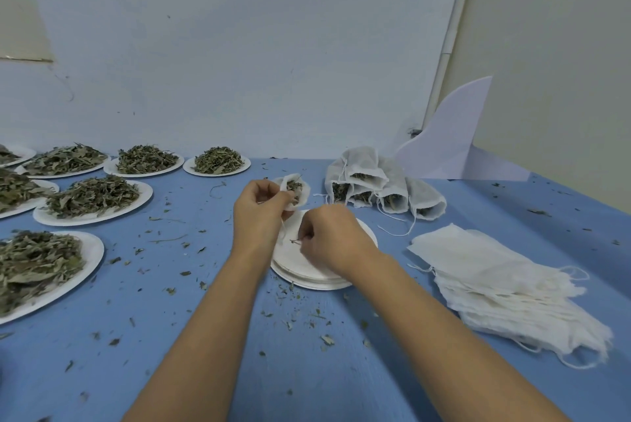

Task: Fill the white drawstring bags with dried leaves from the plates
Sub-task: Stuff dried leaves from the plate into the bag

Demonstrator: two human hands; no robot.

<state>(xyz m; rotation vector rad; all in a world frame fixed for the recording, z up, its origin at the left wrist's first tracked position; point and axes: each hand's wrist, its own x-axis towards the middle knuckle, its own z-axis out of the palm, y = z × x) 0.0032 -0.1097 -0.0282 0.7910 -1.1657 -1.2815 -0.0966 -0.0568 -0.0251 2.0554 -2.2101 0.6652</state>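
Head view. I take the stack of empty plates (317, 276) as my landmark throughout.

My left hand (259, 213) sits at the stack's far-left rim. Its fingers are curled round the mouth of 1 white drawstring bag (303, 199), holding it open, and dried leaves show inside. My right hand (329, 240) hovers over the stack with thumb and forefinger pinched on a few leaf scraps (294, 241), the other fingers curled in.

I judge the step to be feeding these scraps into the open bag. To do it well I would:
- keep the mouth spread wide and tipped toward the right hand
- carry the pinch right over the opening before letting go
- keep the bag above the stack, so any spill lands on a plate and not on the blue table (205, 336), which is already littered with crumbs

Counts:
- 7 plates of dried leaves (92, 198), all left and far-left of the stack; 1 is cut off by the frame edge
- 1 stack of empty plates; I cannot tell how many are in it
- 1 pile of filled bags (386, 182) beyond the stack to the right, with at least 5 mouths showing
- 1 heap of flat empty bags (505, 285) right of the stack, too layered to count
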